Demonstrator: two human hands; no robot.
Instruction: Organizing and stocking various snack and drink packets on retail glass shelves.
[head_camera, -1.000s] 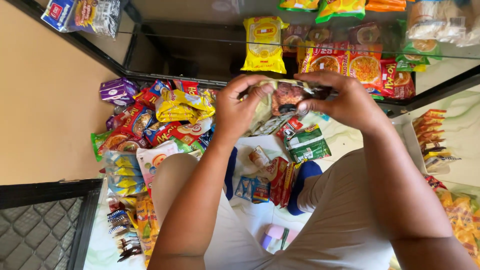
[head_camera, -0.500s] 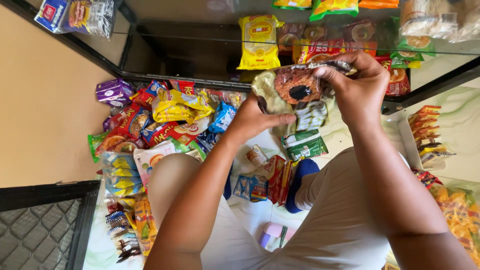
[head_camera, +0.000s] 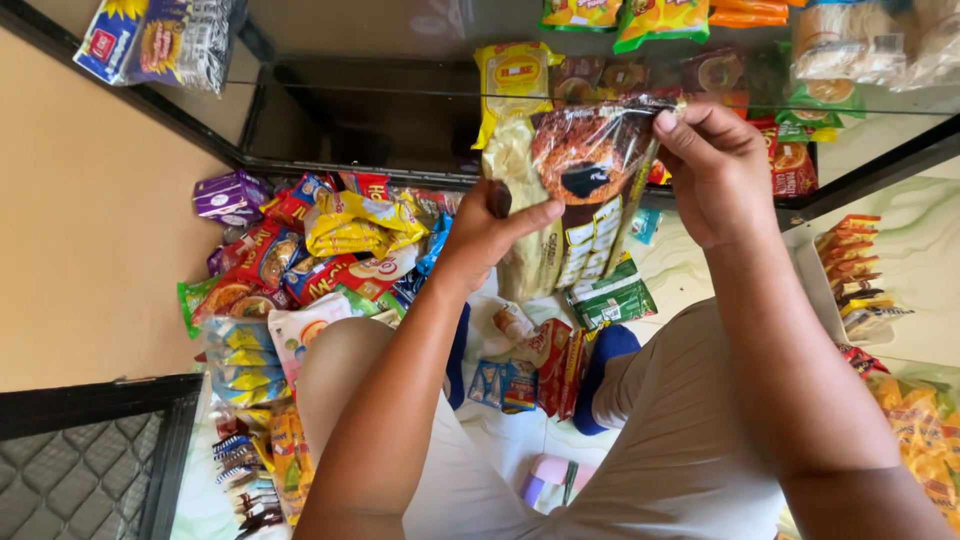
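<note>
Item, lower frame: your knees in pale trousers (head_camera: 690, 440), with a small pink-and-purple object (head_camera: 548, 480) on the floor between them; what it is cannot be told.

Item, centre frame: a long clear-film snack pack (head_camera: 575, 200), brown and yellow with a biscuit picture, held upright in front of you, above the pile on the floor. Your left hand (head_camera: 490, 235) grips its left edge midway down, thumb over the front. Your right hand (head_camera: 715, 170) pinches the upper right corner between thumb and fingers. Judged light, soft-walled and crinkly; the film looks slick, and the contents probably break under a squeeze. Hold by the sealed ends or edges, not across the belly.

Item, left of centre: loose heap of packets (head_camera: 300, 260), yellow, red, purple and blue, lying on the floor.

Item, lower centre: green sachet (head_camera: 612, 298) and red-and-blue cartons (head_camera: 530, 370), flat, just below the pack.

Item, right edge: tray (head_camera: 815, 285) of small orange sachets.

Item, upper frame: a glass-fronted cabinet (head_camera: 400, 120), with yellow packet (head_camera: 515, 75) standing inside.
</note>
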